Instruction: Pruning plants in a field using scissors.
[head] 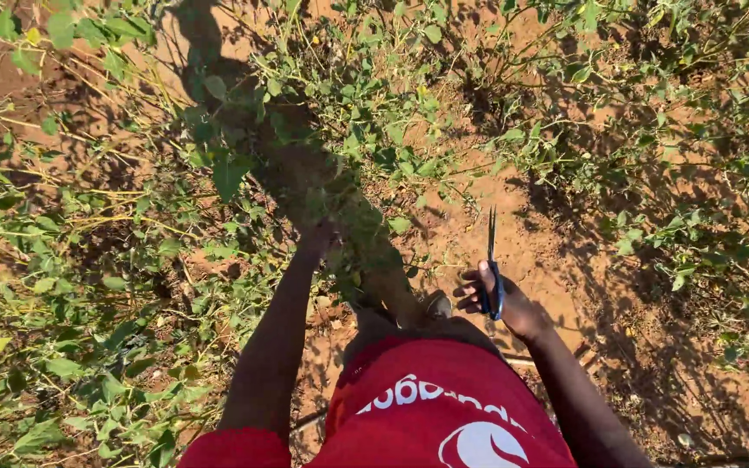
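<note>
I look straight down over my red shirt at reddish bare soil and leafy green plants. My right hand [500,303] grips a pair of scissors [492,260] with blue handles, blades nearly closed and pointing away from me over the soil. My left hand [321,236] reaches forward into the thin green stems of a plant [340,130] ahead; its fingers are in shadow among the leaves, so whether they hold a stem I cannot tell. One shoe [437,304] shows below, between my arms.
Sprawling green plants [71,260] with yellowish stems cover the left side, and more foliage [695,173] fills the right. A strip of bare red soil [530,234] runs between them. My long shadow falls forward over the plants.
</note>
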